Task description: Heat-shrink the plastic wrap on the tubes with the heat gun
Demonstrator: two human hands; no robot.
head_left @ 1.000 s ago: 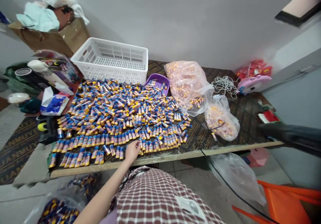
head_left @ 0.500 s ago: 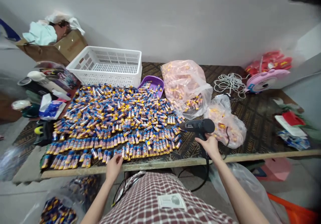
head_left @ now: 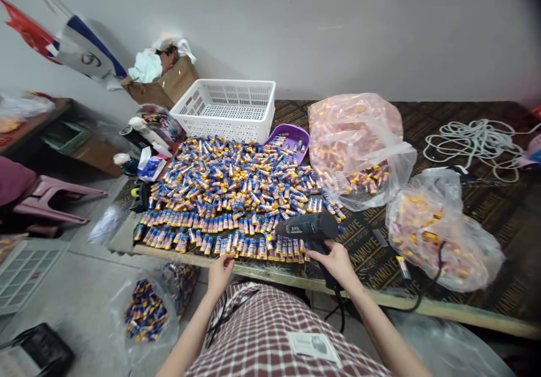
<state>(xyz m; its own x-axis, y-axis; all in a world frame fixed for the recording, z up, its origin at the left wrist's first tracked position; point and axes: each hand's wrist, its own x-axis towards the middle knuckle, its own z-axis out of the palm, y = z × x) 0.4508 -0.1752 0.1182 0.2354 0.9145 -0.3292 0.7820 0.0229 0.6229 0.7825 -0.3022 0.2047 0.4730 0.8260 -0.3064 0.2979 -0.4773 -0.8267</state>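
Observation:
My right hand [head_left: 336, 264] is wrapped round the handle of a black heat gun [head_left: 306, 226], whose nozzle points left above the front rows of tubes. Those small tubes [head_left: 228, 247], with pink-printed bodies and blue and yellow ends, stand in lines along the table's front edge. Behind the lines, many more tubes [head_left: 236, 168] lie in a loose heap. My left hand [head_left: 220, 275] is at the front edge, close against the first line, with its fingers curled together. Whatever is between its fingertips, if anything, is hidden.
Behind the heap are a white plastic crate [head_left: 224, 123] and a purple scoop tray [head_left: 307, 146]. Clear bags of yellow-and-pink pieces [head_left: 355, 134] sit to the right, near coiled white cord [head_left: 473, 143]. One tube [head_left: 403, 267] lies alone. Below the table stands a bag of tubes [head_left: 146, 309].
The view has turned left, bringing a pink stool into sight. The heat gun has moved left over the tube rows, still in my right hand. My left hand remains near the front line.

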